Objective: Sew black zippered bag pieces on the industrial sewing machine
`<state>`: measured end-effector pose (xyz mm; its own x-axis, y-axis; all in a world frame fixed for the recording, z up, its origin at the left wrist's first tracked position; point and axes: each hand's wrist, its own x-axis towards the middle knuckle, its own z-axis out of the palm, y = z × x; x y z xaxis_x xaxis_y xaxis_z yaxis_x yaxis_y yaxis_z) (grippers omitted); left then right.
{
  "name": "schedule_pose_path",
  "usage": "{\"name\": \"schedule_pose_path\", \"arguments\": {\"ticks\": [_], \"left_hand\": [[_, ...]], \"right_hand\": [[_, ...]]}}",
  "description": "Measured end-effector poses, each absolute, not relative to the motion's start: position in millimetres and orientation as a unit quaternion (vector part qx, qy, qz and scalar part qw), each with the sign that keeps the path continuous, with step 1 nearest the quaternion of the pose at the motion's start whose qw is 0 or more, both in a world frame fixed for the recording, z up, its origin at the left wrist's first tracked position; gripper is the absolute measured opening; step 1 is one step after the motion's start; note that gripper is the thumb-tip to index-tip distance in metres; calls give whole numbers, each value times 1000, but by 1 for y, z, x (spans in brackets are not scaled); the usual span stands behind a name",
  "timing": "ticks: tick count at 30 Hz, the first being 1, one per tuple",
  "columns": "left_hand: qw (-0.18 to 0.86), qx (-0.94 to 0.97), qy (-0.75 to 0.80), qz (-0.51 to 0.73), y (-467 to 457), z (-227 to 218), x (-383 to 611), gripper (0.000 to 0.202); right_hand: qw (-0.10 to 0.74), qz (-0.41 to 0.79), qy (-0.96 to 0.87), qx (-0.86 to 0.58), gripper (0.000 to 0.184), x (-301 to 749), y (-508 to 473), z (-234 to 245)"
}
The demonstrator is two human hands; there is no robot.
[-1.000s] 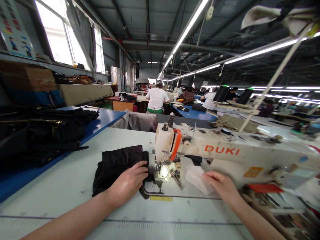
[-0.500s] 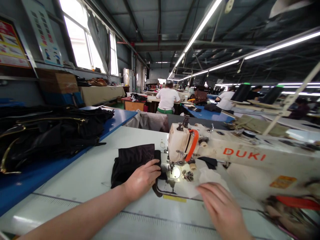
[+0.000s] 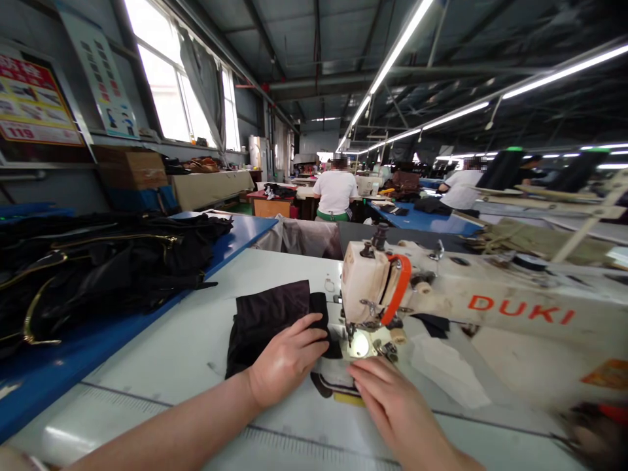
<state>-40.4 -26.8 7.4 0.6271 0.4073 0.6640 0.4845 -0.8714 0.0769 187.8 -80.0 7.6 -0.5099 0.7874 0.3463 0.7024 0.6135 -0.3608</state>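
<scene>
On the sewing machine table, a folded black fabric piece [image 3: 267, 314] lies left of the needle, its right edge reaching toward the needle plate [image 3: 362, 345]. My left hand [image 3: 289, 360] rests over that edge, fingers closed on the cloth and the thumb tucked out of sight. Just in front of the lit plate is my right hand [image 3: 387, 392], its fingers pressed together. Whatever its fingertips hold, if anything, is hidden. The white sewing machine [image 3: 373, 281] with an orange lever cover stands above, its presser foot close to both hands.
White thin sheets [image 3: 449, 369] lie under the machine arm, near a small dark cloth scrap [image 3: 434, 325]. A heap of black garments with gold zips [image 3: 112, 261] covers the blue table [image 3: 245, 235] at left. Ahead, a person in white [image 3: 336, 193] sits facing away.
My right hand has moved left from the white sheets to the front of the needle plate. My left hand stays on the black fabric. The view has turned slightly left.
</scene>
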Motion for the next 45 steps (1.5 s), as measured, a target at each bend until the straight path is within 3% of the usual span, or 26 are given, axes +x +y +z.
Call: {"name": "schedule_pose_path", "arguments": {"ticks": [7,12,32,45], "left_hand": [[89,-907,-239,-335,-30,8,-32,24],[88,-942,-218,-239,-34,4,-26,21],[105,-952,-222,-183,-33,3,-23,20],[10,-972,-172,-162,-30,25,-25,21]], "right_hand": [[195,106,-876,-427,22,199,-77,11],[183,87,-878,-434,20,194,-77,12],[210,93,-872,-432,21,198,-76,9],[199,79,-881,-423,23,193,-78,12]]}}
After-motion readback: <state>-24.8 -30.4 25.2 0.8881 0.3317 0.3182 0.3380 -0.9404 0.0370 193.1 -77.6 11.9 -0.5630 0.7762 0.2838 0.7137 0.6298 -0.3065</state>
